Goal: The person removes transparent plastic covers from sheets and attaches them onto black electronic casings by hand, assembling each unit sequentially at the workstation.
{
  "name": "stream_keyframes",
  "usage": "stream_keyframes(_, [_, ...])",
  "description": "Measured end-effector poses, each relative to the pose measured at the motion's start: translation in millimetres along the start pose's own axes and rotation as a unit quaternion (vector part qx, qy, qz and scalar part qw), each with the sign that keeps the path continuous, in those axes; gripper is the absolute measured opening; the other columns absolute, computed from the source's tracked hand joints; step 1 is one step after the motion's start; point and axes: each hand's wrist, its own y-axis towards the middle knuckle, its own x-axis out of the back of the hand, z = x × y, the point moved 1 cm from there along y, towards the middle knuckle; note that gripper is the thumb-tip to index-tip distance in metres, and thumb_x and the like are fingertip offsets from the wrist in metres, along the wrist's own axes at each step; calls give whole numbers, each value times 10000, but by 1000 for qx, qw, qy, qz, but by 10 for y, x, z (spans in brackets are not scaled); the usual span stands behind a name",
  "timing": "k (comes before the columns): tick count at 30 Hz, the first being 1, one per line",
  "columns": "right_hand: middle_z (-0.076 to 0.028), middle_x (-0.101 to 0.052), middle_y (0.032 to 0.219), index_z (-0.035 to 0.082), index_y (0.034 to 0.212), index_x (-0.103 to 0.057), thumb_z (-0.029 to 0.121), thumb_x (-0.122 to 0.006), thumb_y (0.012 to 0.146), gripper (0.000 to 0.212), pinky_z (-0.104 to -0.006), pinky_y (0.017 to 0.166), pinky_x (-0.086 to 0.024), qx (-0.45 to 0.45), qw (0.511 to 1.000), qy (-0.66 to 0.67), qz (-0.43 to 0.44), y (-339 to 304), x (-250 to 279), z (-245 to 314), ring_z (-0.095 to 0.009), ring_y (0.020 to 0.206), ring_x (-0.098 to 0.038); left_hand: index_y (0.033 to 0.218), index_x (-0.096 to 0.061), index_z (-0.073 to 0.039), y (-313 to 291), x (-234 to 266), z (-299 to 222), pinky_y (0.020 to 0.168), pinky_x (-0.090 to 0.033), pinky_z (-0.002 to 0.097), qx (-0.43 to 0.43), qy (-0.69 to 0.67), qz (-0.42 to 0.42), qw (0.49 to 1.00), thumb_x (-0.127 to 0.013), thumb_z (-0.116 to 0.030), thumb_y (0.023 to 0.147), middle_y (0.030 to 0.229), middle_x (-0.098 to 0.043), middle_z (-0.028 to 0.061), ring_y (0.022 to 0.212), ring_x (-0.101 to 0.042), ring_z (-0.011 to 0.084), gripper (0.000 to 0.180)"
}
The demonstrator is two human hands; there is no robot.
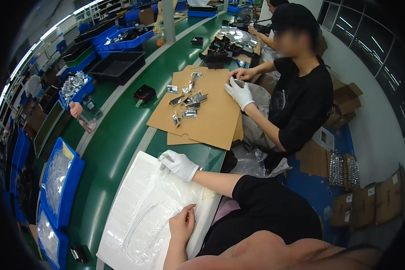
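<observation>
White sheets (114, 225) lie in front of me, with clear plastic film (144, 234) and thin see-through strips on top. My right hand (179, 165), in a white glove, rests at the far right corner of the sheets. Its fingers are bent and closed at the edge; what is between them is hidden or see-through. My bare left hand (182, 225) lies on the film nearer to me, its fingers curled in. Whatever those fingers hold, if anything, does not show.
To my right, a co-worker (301, 94) handles a small dark part above brown cardboard (211, 130) with several shiny metal parts (193, 101). Across the green bench (105, 166) stand blue trays (72, 189) of clear plastic pieces, a bottle (83, 118) and a black tray (117, 67).
</observation>
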Motion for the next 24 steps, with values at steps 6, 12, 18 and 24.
stream_keyframes(6, [-23,-714,927,57,1046,-653,195,-597,1001,155,-258,754,-526,5,1000,2,-5,29,20,-9,-130,789,-677,1084,-740,-100,84,60,-57,530,-432,251,77,-35,35,996,-634,-59,940,602,-581,15,508,-529,132,183])
stream_keyframes(12, [-26,-713,931,56,1051,-653,191,-625,991,151,-261,753,-535,-7,1000,9,-11,7,19,45,-119,799,-678,1096,-737,-108,79,31,19,533,-432,259,86,-38,36,995,-633,-66,947,610,-577,18,518,-523,140,186])
stream_keyframes(18, [-33,-692,899,95,1098,-649,163,-628,1011,112,-237,627,-546,34,998,45,-34,115,51,-99,-101,702,-657,1138,-730,-138,107,64,15,573,-465,309,60,37,53,996,-612,-187,967,633,-597,44,542,-555,205,213])
stream_keyframes(24, [-124,-707,967,43,1147,-602,128,-585,1033,143,-211,628,-549,-5,972,234,-32,235,177,-167,-138,748,-682,1159,-717,-145,99,110,41,595,-468,309,65,50,56,995,-597,-191,975,661,-610,49,570,-564,212,225])
